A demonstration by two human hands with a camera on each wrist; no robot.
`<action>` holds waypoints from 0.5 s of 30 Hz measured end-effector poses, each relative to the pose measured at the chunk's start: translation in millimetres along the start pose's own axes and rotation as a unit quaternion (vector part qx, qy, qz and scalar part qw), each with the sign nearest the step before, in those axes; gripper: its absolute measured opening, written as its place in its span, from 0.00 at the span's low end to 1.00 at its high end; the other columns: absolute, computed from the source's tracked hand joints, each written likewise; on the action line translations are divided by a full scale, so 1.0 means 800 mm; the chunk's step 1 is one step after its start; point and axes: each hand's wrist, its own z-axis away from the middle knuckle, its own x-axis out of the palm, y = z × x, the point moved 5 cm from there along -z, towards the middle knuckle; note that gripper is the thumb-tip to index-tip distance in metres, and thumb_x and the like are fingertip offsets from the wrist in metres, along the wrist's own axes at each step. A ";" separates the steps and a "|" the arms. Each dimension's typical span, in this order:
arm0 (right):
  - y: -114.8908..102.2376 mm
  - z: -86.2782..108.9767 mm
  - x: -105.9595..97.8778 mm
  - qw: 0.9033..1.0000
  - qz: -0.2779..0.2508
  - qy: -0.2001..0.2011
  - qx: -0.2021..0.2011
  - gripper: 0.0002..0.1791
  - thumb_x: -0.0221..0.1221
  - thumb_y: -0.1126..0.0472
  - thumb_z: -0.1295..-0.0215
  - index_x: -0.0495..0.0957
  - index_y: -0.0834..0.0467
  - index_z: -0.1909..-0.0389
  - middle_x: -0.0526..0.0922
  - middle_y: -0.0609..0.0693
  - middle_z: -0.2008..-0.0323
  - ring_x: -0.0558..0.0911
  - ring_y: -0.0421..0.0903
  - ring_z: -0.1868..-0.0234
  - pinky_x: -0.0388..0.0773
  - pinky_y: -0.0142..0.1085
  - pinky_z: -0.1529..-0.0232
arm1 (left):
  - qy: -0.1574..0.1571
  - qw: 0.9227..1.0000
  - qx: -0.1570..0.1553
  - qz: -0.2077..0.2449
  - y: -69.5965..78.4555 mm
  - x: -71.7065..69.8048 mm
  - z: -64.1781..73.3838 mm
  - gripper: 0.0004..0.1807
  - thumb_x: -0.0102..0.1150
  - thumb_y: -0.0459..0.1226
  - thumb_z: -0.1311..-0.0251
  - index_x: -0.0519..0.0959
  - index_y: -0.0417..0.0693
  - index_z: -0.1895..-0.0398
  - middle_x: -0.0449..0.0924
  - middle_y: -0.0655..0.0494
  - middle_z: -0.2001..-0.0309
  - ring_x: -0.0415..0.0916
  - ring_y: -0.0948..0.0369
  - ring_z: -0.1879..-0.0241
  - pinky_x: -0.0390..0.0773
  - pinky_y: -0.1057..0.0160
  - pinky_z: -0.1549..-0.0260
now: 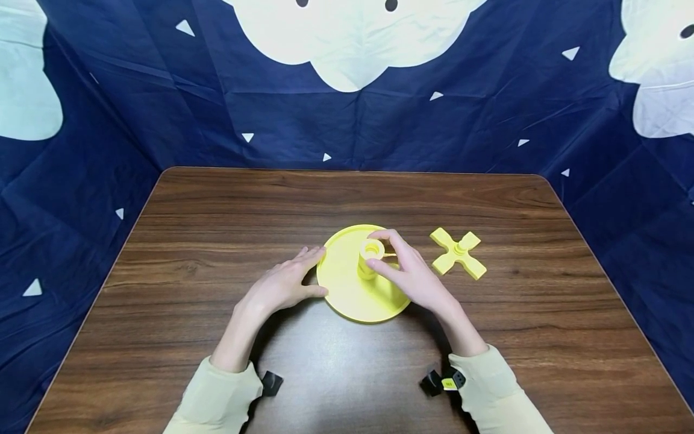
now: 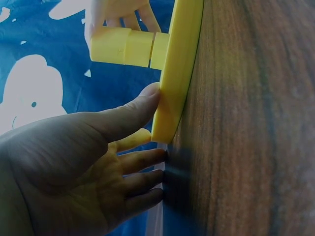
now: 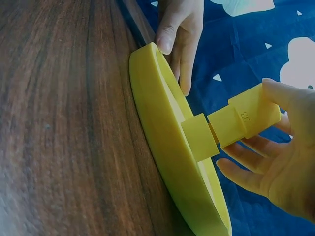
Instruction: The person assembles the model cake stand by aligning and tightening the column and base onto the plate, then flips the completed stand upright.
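A round yellow tray [image 1: 338, 286] with a raised rim lies on the table, a short post [image 3: 201, 137] standing at its middle. My right hand [image 1: 414, 274] pinches a hollow yellow stepped cylinder [image 3: 241, 116] between thumb and fingers. This cylinder stands in line over the post, with a narrow gap line between them in both wrist views. At the tray's left side, my left hand [image 1: 282, 284] spreads its thumb and fairly straight fingers against the rim. The left thumb [image 2: 142, 101] touches the rim's edge in the left wrist view.
To the right of the tray lies a yellow cross-shaped piece [image 1: 458, 253] with a small peg at its centre. The brown wood-grain table [image 1: 217, 211] is bordered by a dark blue curtain [image 1: 179, 114] with white shapes at the back and sides.
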 end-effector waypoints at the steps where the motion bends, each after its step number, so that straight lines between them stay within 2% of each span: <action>1: -0.001 0.000 0.000 1.000 0.003 0.004 -0.002 0.23 0.56 0.47 0.35 0.65 0.44 0.42 0.71 0.40 0.41 0.75 0.40 0.41 0.75 0.45 0.42 | 0.000 1.000 0.001 -0.001 0.000 0.000 0.000 0.46 0.61 0.54 0.45 0.52 0.54 0.26 0.50 0.53 0.25 0.45 0.50 0.25 0.55 0.40 0.32; 5: -0.016 0.003 -0.002 1.000 0.001 0.006 0.002 0.25 0.57 0.52 0.35 0.63 0.47 0.39 0.70 0.45 0.38 0.71 0.43 0.38 0.73 0.47 0.40 | -0.001 1.000 -0.001 0.000 0.000 0.001 0.000 0.46 0.61 0.55 0.45 0.52 0.54 0.26 0.50 0.53 0.25 0.45 0.51 0.25 0.55 0.40 0.32; 9: -0.027 0.005 -0.001 0.999 -0.026 -0.018 0.016 0.29 0.55 0.55 0.33 0.59 0.49 0.32 0.64 0.45 0.33 0.67 0.45 0.34 0.70 0.49 0.37 | 0.000 1.000 -0.002 0.001 -0.001 0.001 -0.001 0.46 0.61 0.54 0.45 0.52 0.55 0.26 0.50 0.53 0.25 0.45 0.51 0.25 0.55 0.40 0.32; 15: -0.005 0.001 0.004 0.998 -0.030 -0.048 0.028 0.26 0.47 0.50 0.28 0.57 0.40 0.30 0.60 0.38 0.31 0.61 0.39 0.31 0.61 0.46 0.32 | -0.002 1.000 -0.006 0.001 -0.001 0.000 -0.002 0.46 0.61 0.55 0.45 0.51 0.56 0.26 0.50 0.54 0.25 0.45 0.52 0.25 0.56 0.41 0.32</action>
